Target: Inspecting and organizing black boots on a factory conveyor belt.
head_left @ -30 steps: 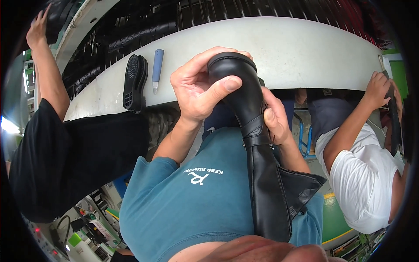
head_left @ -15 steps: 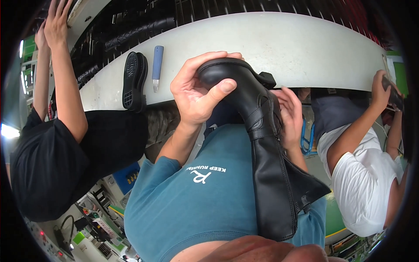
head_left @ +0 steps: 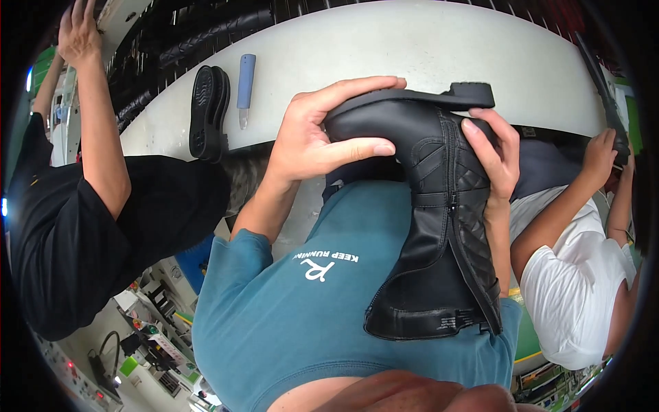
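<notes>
A tall black boot (head_left: 429,175) is held between my two hands, sole toward the table and shaft hanging down against my teal shirt. Its side zipper is partly undone, so the shaft spreads at the bottom. My left hand (head_left: 302,137) wraps the toe, fingers over the sole edge and thumb on the upper. My right hand (head_left: 500,154) grips the heel end, fingertips just below the heel block; part of this hand is hidden behind the boot. On the table to the left lie a blue-handled knife (head_left: 246,86) and a pair of black soles (head_left: 208,113).
A white curved table (head_left: 425,41) spans the far side. At the left, a person in black (head_left: 96,240) reaches up; at the right, a person in white (head_left: 570,275) handles a dark object (head_left: 600,86). Dark racks stand beyond the table.
The boot has turned so its zippered side shows and its heel swings right. My right hand has shifted to the heel. The worker at right has raised a long dark object.
</notes>
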Available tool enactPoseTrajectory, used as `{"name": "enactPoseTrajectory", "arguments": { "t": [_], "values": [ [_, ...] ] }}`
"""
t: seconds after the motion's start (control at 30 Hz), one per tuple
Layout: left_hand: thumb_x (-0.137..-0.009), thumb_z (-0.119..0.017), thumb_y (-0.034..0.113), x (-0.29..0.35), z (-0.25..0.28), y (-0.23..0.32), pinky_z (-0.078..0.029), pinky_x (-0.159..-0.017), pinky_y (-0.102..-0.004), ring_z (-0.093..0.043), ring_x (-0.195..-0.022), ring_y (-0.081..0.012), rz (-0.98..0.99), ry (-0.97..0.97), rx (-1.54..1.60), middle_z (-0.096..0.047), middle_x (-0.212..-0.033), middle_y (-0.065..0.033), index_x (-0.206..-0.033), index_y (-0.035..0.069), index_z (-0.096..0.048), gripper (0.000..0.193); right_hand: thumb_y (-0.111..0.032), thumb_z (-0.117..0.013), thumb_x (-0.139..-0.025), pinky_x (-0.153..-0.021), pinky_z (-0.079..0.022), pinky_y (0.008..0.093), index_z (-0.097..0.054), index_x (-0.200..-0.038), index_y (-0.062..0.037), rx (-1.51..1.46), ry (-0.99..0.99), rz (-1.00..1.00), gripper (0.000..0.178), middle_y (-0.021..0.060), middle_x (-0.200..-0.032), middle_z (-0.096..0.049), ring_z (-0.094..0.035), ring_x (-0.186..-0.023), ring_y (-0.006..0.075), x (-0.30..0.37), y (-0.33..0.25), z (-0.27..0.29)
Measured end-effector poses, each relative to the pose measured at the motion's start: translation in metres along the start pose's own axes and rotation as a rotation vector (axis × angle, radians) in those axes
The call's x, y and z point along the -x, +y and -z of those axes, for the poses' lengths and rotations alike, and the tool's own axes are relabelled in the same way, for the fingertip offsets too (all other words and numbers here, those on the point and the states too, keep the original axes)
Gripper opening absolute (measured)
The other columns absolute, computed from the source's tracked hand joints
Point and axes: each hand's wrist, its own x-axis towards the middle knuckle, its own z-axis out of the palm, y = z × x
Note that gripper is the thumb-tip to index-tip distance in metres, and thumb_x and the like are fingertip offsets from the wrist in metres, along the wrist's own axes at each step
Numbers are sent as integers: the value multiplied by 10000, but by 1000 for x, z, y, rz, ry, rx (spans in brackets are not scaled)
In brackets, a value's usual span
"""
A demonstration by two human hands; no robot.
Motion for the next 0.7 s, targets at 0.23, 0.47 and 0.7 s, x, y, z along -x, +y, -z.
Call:
{"name": "enactPoseTrajectory", "arguments": {
  "t": [0.23, 0.47, 0.7],
  "values": [
    [-840, -965, 87, 10, -3, -12, -615, -1082, -380, -784, -1226, -278, -87, 86, 13, -783, -1373, -211, -1430, -43, -720, 652, -17, -802, -835, -1063, -575, 366, -816, -1354, -87, 1, -61, -10, 524, 162, -1386, -698, -705, -1238, 288, -5, -1, -1],
    [-882, -900, 84, 17, -9, -27, -608, -1090, -380, -765, -1248, -267, 80, 145, 33, -775, -1375, -223, -1404, -66, -727, 570, 26, -782, -837, -1089, -557, 356, -812, -1354, -74, 90, -214, -112, 527, 120, -1392, -715, -677, -1300, 276, -36, -15, 7],
    [-878, -924, 154, 36, -3, -39, -482, -1257, -435, -553, -1541, -311, 48, 207, 404, -534, -1683, -256, -1640, -63, -487, 904, -63, -783, -954, -1232, -477, 392, -659, -1462, 35, -386, -359, -358, 532, 189, -1462, -694, -651, -1398, 292, -46, 23, 5]
  ]
}}
